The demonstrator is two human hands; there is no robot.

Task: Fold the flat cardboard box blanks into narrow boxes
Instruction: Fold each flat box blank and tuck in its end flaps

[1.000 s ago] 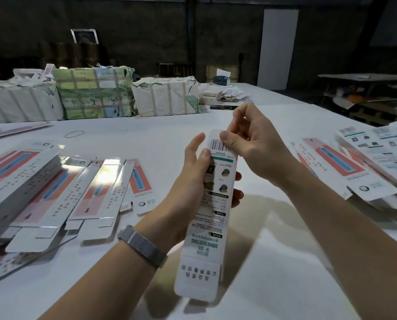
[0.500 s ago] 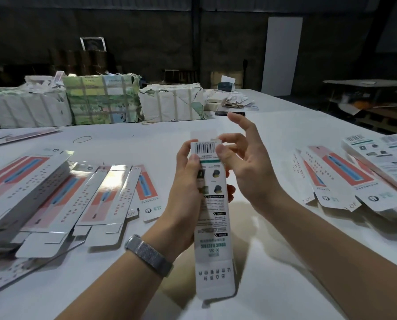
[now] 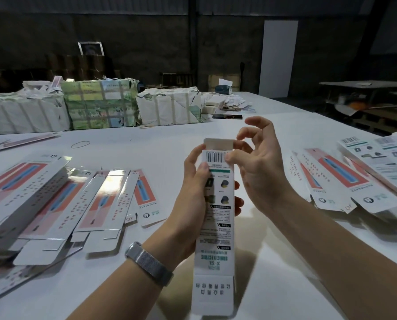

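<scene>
A long narrow white box with a barcode and green print stands nearly upright above the table in front of me. My left hand grips its upper half from the left, thumb on the printed face. My right hand pinches the top right corner by the barcode, the other fingers spread above. The top flap stands up and open; the bottom flap hangs straight down. Flat printed blanks lie fanned at the right. More blanks and partly folded ones lie at the left.
Wrapped paper bundles line the far left of the white table. A rubber band lies on the table beyond the left pile. A dark phone and loose papers sit at the far middle. A second table stands at the right.
The box has been raised and straightened. Its top flap has come open and now stands up. My right hand moved from the top edge to the box's upper right corner.
</scene>
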